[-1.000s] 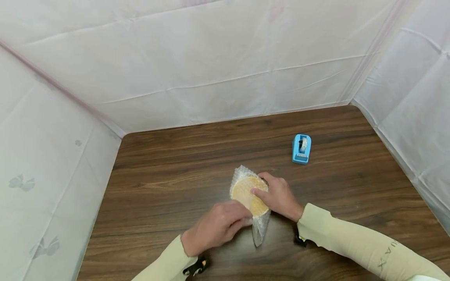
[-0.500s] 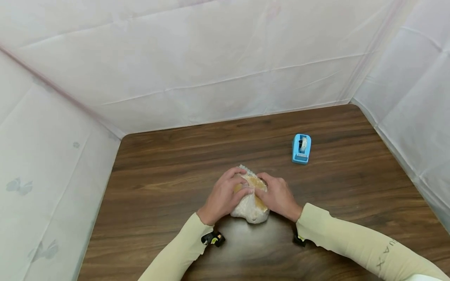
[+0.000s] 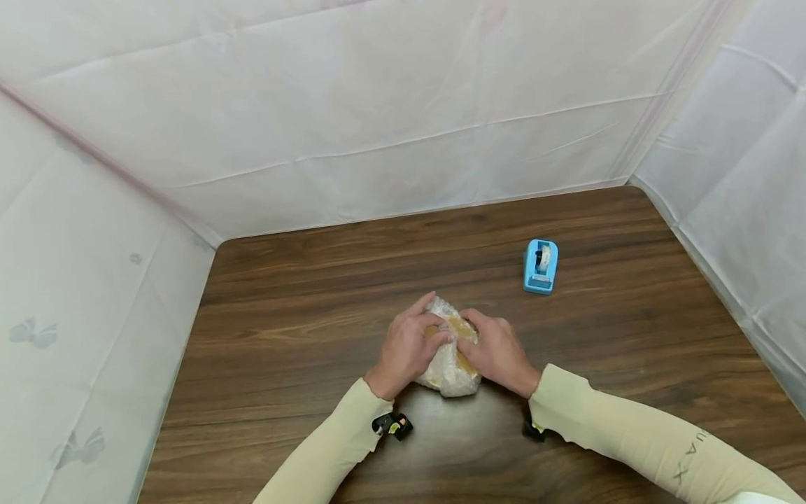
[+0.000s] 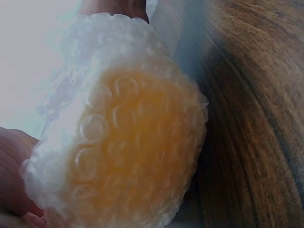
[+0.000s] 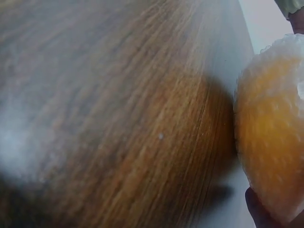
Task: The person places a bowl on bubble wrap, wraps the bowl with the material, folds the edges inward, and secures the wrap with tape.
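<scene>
A rounded yellow-orange object (image 4: 137,128) lies inside bubble wrap (image 3: 458,381) on the dark wood table, near its middle in the head view. What kind of object it is, the wrap hides. My left hand (image 3: 406,346) holds the left side, its thumb on top over the folded wrap. From the right, my right hand (image 3: 500,353) grips the bundle, thumb pressing on top close to the left thumb. Seen from the right wrist, the yellow side (image 5: 268,128) shows through the wrap just above the table. Fingertips at the far side are partly hidden.
A blue tape dispenser (image 3: 540,267) with a roll of clear tape stands on the table (image 3: 302,280), behind and right of the hands. Pale cloth sheets (image 3: 378,105) hang along the back and both sides of the table.
My left hand has brought the wrap's near end up over the yellow object and moved from the front to its left side. The right hand has stayed in place.
</scene>
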A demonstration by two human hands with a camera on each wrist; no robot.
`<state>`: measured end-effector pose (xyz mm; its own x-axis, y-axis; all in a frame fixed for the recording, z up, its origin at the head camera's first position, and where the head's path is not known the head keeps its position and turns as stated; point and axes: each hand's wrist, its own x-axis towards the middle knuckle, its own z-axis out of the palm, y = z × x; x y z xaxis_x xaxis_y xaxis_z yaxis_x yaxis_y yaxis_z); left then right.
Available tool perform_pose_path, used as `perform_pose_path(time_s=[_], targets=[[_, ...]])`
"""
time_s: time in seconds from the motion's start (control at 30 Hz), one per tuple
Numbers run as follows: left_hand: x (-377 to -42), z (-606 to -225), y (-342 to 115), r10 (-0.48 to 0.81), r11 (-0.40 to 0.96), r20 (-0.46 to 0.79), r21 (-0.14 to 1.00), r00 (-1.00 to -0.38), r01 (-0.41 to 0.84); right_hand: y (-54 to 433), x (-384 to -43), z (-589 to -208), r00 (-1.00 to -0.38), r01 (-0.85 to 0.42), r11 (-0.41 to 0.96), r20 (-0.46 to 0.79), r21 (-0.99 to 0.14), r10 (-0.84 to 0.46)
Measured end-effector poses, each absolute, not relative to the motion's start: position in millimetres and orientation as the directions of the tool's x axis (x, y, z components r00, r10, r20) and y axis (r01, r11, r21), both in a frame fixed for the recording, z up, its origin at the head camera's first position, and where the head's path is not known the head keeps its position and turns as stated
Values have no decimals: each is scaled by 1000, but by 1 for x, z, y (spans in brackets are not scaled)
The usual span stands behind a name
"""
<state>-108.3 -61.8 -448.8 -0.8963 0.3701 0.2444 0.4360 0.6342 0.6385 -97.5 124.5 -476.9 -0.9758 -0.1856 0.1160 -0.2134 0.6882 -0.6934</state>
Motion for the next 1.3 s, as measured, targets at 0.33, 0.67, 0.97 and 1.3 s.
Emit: perform_pose_path(time_s=[0.33, 0.67, 0.97, 1.3], targets=[[-112, -452, -60, 359, 668, 218, 619, -908, 413, 129, -100, -476, -967, -201, 632, 51, -749, -249], [-113, -448, -61, 341, 716, 145, 600, -929, 357, 143, -85, -466, -893, -304, 436, 94, -847, -440], [-113, -450, -60, 317, 718, 159, 604, -935, 346, 143, -71, -464, -821, -471, 430, 204, -771, -533], [-112, -457, -62, 289, 614, 254, 691, -923, 382, 144, -73, -472, -892, -370, 393, 205, -842, -402]])
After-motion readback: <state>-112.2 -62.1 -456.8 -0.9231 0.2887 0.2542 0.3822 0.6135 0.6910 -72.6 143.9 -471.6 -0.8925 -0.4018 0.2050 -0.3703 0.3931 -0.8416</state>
